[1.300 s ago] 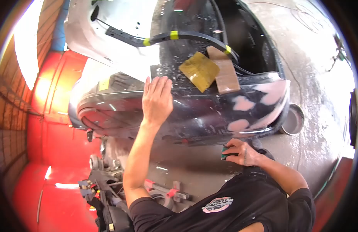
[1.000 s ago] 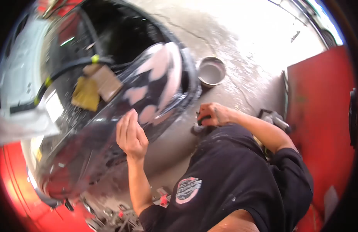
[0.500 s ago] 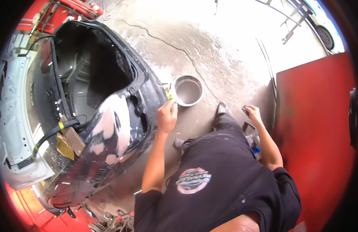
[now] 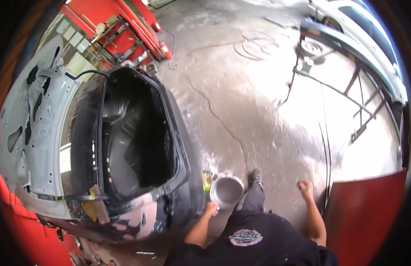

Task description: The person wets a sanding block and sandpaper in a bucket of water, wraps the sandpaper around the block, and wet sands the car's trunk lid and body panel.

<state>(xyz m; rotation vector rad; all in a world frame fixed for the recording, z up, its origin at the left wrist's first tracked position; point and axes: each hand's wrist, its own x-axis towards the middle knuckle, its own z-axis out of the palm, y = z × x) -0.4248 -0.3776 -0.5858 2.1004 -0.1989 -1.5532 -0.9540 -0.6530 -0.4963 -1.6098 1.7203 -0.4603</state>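
Observation:
My left hand (image 4: 210,209) is closed and hangs beside the lower left of a round bucket (image 4: 227,177) that stands on the floor with grey liquid inside. Whether these small, blurred fingers touch the bucket or hold anything is unclear. Farther right, over the floor, my right hand (image 4: 305,189) is curled closed; its contents are hidden. On the left is a dark car body (image 4: 181,146) with an open trunk and pinkish filler patches (image 4: 145,213) on its near corner. A yellow sheet (image 4: 88,211) and a brown block (image 4: 100,210) lie on it.
A red panel (image 4: 365,217) stands at the lower right. Beyond it are a metal rack (image 4: 347,94) and a light-coloured car (image 4: 369,31). Red tool storage (image 4: 139,26) is at the upper left, a coiled hose (image 4: 258,46) on the floor, and a white-grey panel (image 4: 41,128) at far left.
The view has swung toward the open floor and bucket. My left hand has moved from over the car body to beside the bucket. The green-black item earlier in my right hand no longer shows.

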